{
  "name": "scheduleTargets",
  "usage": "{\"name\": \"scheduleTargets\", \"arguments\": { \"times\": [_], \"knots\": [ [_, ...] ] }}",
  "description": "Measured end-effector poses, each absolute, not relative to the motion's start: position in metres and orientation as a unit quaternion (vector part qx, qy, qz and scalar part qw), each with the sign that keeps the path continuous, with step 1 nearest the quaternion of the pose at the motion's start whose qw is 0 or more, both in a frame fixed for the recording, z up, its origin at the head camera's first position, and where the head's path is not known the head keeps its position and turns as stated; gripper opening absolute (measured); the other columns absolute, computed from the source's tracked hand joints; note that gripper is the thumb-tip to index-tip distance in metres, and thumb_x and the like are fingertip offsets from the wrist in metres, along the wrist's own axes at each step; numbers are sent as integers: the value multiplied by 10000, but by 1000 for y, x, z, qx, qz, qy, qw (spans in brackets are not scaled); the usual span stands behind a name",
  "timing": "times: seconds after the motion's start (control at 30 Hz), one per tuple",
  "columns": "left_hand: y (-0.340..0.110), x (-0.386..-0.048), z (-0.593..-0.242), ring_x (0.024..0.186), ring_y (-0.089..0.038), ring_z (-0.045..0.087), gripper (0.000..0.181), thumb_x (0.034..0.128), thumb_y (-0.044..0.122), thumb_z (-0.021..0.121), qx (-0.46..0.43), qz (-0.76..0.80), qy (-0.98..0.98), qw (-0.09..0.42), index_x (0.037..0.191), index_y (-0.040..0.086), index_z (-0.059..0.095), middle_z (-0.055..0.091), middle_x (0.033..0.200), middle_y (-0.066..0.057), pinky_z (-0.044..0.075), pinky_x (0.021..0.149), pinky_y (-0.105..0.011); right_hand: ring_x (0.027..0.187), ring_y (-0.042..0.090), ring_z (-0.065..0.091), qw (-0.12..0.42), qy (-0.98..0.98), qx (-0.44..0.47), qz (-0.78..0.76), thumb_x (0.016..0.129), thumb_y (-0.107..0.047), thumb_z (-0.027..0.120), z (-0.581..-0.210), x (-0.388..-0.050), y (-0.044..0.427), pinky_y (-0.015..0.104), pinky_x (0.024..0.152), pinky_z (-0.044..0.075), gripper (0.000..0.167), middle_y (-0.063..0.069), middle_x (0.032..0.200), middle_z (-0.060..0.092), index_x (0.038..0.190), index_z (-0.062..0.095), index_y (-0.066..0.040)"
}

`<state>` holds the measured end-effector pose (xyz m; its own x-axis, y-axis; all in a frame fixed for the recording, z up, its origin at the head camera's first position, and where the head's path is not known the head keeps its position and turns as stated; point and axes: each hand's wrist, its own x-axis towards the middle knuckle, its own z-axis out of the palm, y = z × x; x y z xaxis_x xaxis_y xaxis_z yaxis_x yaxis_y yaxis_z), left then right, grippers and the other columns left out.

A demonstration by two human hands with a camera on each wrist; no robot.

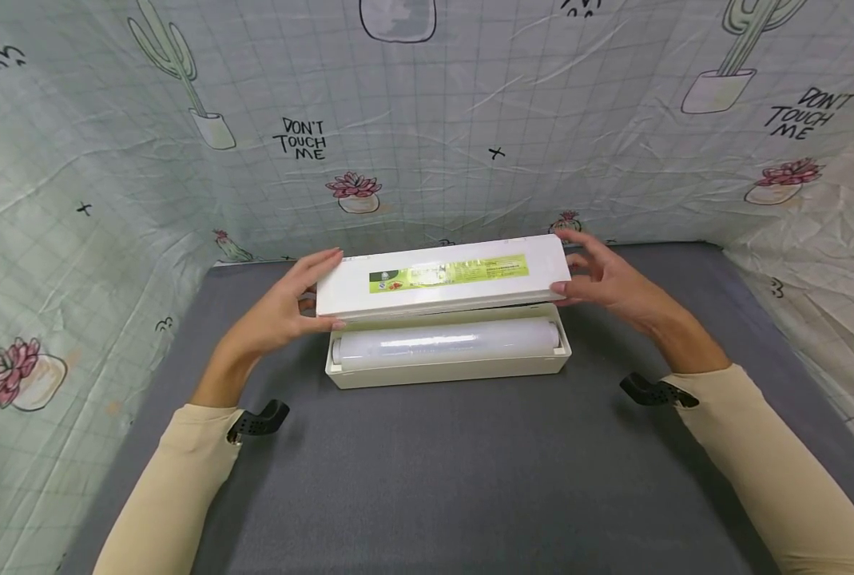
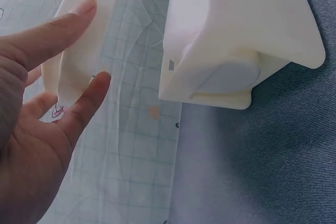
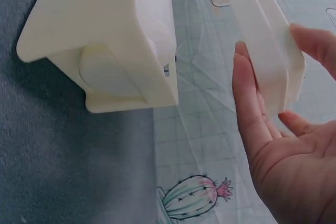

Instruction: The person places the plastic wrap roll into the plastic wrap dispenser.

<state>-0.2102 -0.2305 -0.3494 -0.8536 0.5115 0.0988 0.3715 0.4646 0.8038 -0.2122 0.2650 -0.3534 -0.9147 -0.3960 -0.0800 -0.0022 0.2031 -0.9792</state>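
A long white lid [image 1: 434,275] with a green and yellow label is held up behind and above an open cling film dispenser box [image 1: 455,371]. Inside the box lies a roll of clear cling film [image 1: 448,342]. My left hand [image 1: 283,299] grips the lid's left end between thumb and fingers; my right hand [image 1: 609,279] grips its right end. In the left wrist view the lid [image 2: 84,51] is apart from the box [image 2: 226,30]. The right wrist view likewise shows a gap between the lid [image 3: 268,40] and the box [image 3: 121,40].
The box stands on a dark grey table cloth [image 1: 455,479]. A light patterned curtain [image 1: 427,120] with cactus drawings hangs close behind the table and along both sides. Black wrist straps [image 1: 257,419] sit at the sleeve cuffs.
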Motion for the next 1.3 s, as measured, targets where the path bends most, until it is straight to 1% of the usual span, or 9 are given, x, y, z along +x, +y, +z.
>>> {"name": "scheduleTargets", "arguments": {
  "times": [0.1, 0.23, 0.4, 0.47, 0.53, 0.6, 0.8, 1.07, 1.3],
  "knots": [
    [-229, -209, -351, 1402, -282, 364, 993, 816, 53, 844, 272, 434, 856, 72, 1613, 220, 277, 132, 1680, -43, 435, 1071, -538, 1099, 204, 650, 153, 790, -127, -580, 935, -124, 740, -352, -211, 265, 336, 874, 561, 892, 98, 1478, 359, 1596, 155, -252],
    [-225, -207, -351, 1342, -284, 412, 1008, 797, 49, 860, 272, 427, 860, 65, 1611, 195, 284, 174, 1656, -44, 463, 1041, -526, 1126, 273, 624, 142, 829, -156, -518, 894, -147, 790, -353, -209, 263, 292, 851, 528, 972, 72, 1548, 241, 1596, 123, -234],
    [-223, -205, -352, 1183, -280, 489, 1001, 796, 100, 875, 271, 404, 872, 60, 1606, 167, 292, 258, 1600, -81, 507, 975, -456, 1287, 328, 427, 66, 889, -234, -387, 803, -211, 881, -356, -208, 256, 476, 993, 444, 1091, 162, 1560, 205, 1618, 160, -133],
    [-223, -204, -353, 1127, -272, 506, 992, 800, 137, 880, 276, 384, 879, 57, 1604, 168, 300, 288, 1579, -98, 520, 945, -437, 1315, 329, 353, 38, 906, -246, -342, 776, -262, 903, -356, -208, 255, 561, 1022, 380, 1104, 175, 1546, 251, 1614, 202, -110],
    [-223, -203, -355, 1117, -261, 514, 980, 800, 170, 884, 283, 362, 886, 52, 1599, 161, 317, 314, 1563, -106, 523, 925, -436, 1311, 323, 358, 27, 916, -248, -315, 764, -312, 909, -355, -207, 254, 582, 1023, 370, 1096, 169, 1523, 295, 1607, 237, -116],
    [-224, -202, -356, 1140, -262, 512, 966, 799, 198, 887, 290, 345, 891, 47, 1593, 166, 336, 337, 1549, -109, 520, 920, -454, 1282, 310, 386, 27, 920, -245, -304, 753, -338, 913, -355, -206, 255, 568, 1000, 393, 1071, 151, 1500, 327, 1590, 284, -113],
    [-223, -197, -359, 1340, -279, 416, 957, 772, 254, 902, 293, 319, 900, 49, 1573, 202, 380, 362, 1523, -90, 420, 1030, -538, 1210, 282, 448, 41, 922, -250, -292, 721, -382, 926, -358, -203, 257, 512, 958, 424, 1010, 121, 1444, 390, 1518, 388, -74],
    [-219, -188, -365, 1309, -235, 432, 925, 753, 256, 910, 299, 317, 898, 56, 1542, 185, 430, 390, 1484, -45, 411, 1033, -529, 1212, 304, 451, 71, 917, -264, -290, 716, -389, 928, -364, -197, 262, 518, 957, 416, 1023, 158, 1422, 425, 1485, 371, -9],
    [-217, -181, -373, 1306, -237, 433, 905, 765, 273, 897, 304, 316, 896, 66, 1538, 203, 432, 399, 1472, -51, 408, 1031, -533, 1146, 253, 483, 76, 912, -274, -297, 706, -381, 938, -372, -192, 264, 461, 916, 440, 1022, 128, 1388, 438, 1469, 366, -11]
  ]
}}
